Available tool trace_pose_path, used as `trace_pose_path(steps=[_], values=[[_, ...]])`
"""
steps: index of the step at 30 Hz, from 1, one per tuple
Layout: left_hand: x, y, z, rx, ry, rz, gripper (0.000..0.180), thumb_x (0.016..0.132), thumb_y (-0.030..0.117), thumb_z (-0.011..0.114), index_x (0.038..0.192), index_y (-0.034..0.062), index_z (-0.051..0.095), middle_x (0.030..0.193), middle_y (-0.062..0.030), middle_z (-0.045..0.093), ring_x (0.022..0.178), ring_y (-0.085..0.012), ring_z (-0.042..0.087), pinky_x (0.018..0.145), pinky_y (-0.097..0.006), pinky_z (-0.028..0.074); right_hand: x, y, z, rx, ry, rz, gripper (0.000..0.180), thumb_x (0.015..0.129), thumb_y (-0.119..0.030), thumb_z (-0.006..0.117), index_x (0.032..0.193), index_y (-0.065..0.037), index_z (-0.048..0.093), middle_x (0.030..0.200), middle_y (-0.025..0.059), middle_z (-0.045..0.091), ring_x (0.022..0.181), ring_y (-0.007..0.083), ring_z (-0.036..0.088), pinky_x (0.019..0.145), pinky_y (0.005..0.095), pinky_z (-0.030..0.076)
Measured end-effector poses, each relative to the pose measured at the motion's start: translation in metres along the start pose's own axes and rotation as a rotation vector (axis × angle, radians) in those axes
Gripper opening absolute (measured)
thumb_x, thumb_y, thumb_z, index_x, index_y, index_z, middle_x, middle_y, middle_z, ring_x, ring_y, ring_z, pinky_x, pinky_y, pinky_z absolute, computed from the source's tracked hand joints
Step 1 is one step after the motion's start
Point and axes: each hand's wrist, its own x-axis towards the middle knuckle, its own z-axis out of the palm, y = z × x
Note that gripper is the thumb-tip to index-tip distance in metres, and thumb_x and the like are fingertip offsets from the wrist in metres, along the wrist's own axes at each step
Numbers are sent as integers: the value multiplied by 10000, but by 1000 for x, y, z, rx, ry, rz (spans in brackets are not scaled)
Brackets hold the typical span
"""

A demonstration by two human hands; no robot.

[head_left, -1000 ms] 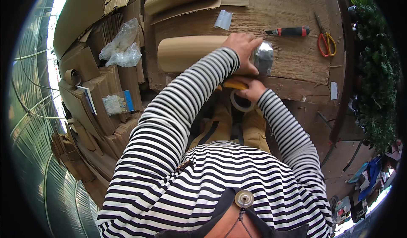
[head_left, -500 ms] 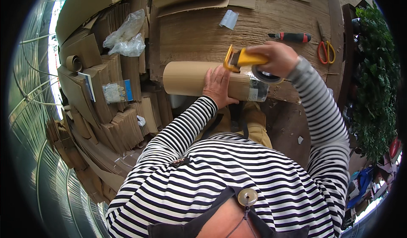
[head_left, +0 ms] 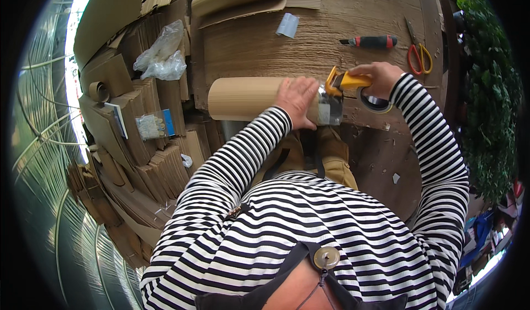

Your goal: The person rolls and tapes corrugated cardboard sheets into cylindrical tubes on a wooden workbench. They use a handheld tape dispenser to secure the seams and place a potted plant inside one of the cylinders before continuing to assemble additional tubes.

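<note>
A brown corrugated cardboard roll [head_left: 243, 97] lies crosswise at the table's near edge. Clear tape, with a pale label beneath it, covers its right end [head_left: 330, 111]. My left hand [head_left: 298, 100] curves over the roll near the taped part, fingers on top and thumb at the near side. Closed round a yellow tape dispenser [head_left: 353, 82], my right hand [head_left: 382, 78] keeps its head at the far side of the roll's right end. Below the dispenser's handle hangs the tape reel [head_left: 375, 102]. Whether the tape strip is cut cannot be seen.
Farther back on the wooden table [head_left: 248, 47] are a red-and-black utility knife [head_left: 375, 41], scissors [head_left: 419, 58], a grey scrap [head_left: 287, 25] and curved cardboard [head_left: 240, 0]. Stacked cardboard [head_left: 165, 172] with a plastic bag [head_left: 165, 56] stands left. Green foliage [head_left: 486, 100] rises right.
My right hand has moved the dispenser rightward and slightly down, to the roll's right end. My left hand has slid right along the roll toward the taped part.
</note>
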Motion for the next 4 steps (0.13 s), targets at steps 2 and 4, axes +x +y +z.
trace_pose_path(steps=[2,4], values=[[15,-8,-10,-45,-9,-9,1215,575,588,930,1533,64,400,1571,-144,450,1490,-307,381,1218,-557,277,-14,57,39,342,163,15,570,844,-123,773,1397,-198,657,1332,116,703,1213,278,679,1074,363,523],[33,-9,-37,-177,-165,-109,1167,622,586,903,1551,102,389,1585,-165,434,1499,-306,373,1220,-546,278,-22,98,88,502,286,-40,571,850,-89,768,1405,-152,651,1370,144,681,1266,286,656,1119,358,497]])
